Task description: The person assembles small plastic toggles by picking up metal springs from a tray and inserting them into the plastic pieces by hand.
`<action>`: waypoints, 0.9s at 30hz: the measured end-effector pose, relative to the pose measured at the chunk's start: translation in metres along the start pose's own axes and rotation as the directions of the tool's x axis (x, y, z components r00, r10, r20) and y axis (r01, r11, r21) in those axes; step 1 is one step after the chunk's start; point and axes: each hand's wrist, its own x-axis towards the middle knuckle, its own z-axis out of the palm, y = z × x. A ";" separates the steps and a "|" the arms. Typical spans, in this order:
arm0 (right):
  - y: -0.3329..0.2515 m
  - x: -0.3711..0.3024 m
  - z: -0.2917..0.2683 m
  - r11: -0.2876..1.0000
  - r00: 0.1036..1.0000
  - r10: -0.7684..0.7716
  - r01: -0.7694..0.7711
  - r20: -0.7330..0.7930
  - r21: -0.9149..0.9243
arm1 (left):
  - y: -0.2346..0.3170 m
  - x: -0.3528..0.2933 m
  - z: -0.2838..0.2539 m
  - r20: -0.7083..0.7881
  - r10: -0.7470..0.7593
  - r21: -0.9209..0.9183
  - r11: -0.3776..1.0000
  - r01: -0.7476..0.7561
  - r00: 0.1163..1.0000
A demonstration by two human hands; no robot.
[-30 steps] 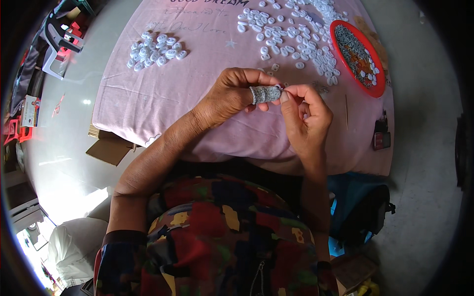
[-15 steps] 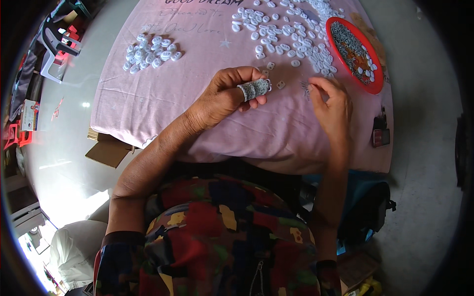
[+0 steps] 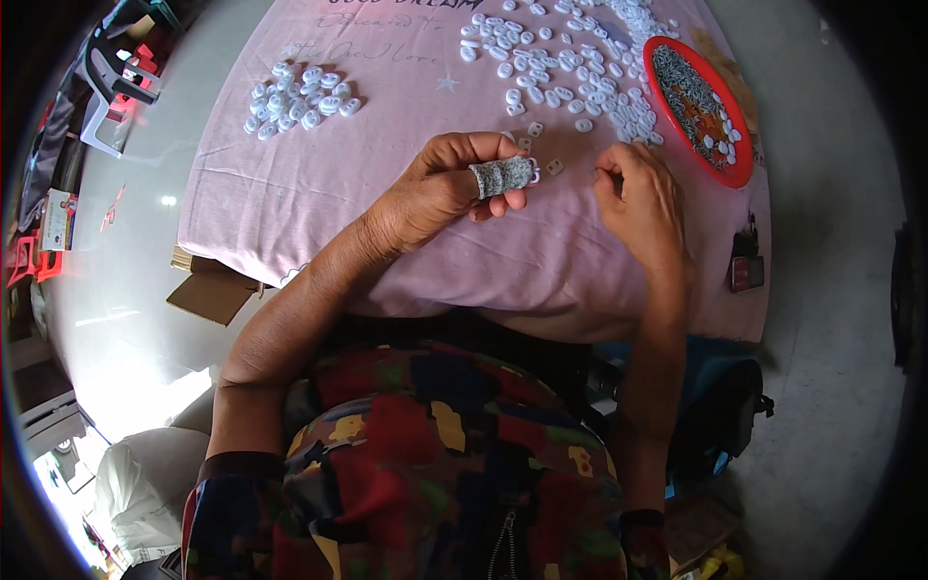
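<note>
My left hand (image 3: 435,188) is closed over the pink cloth, with a grey knitted cover (image 3: 503,178) on its thumb. A small whitish piece (image 3: 535,172) shows at the tip of that thumb, pinched against the fingers; its exact kind is too small to tell. To its right, my right hand (image 3: 640,203) is low over the cloth, thumb and fingers drawn together. Whatever they hold is hidden. Between and just beyond the hands lie a few small pale square pieces with dark holes, one of them a square piece (image 3: 555,166) beside the left fingertips.
Many white oval pieces (image 3: 585,72) spread across the far right of the pink cloth (image 3: 387,116). A separate heap of white ovals (image 3: 300,99) sits at left. The red tray (image 3: 746,174) holds grey metal bits and some ovals. A small dark-red object (image 3: 745,273) lies by the right edge.
My right hand's fingers have curled in and lowered; the little grey metal bits seen by its fingertips no longer show. My left hand keeps its hold, with more of the whitish piece showing.
</note>
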 end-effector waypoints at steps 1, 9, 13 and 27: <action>-0.001 -0.001 0.002 1.000 1.000 -0.003 0.003 0.002 0.004 | 0.000 0.000 0.001 -0.004 -0.001 0.003 1.000 0.001 1.000; -0.002 -0.012 0.009 0.966 0.986 0.081 -0.042 -0.143 0.256 | 0.000 0.000 0.003 -0.002 0.006 0.077 0.997 -0.006 1.000; -0.003 -0.019 0.009 0.961 0.989 0.068 -0.030 -0.129 0.276 | 0.001 0.001 0.006 -0.033 0.001 0.133 0.991 0.003 0.999; -0.008 -0.031 0.007 0.847 0.976 0.217 -0.178 -0.019 0.502 | 0.000 0.002 0.004 -0.002 -0.016 0.098 0.995 0.017 1.000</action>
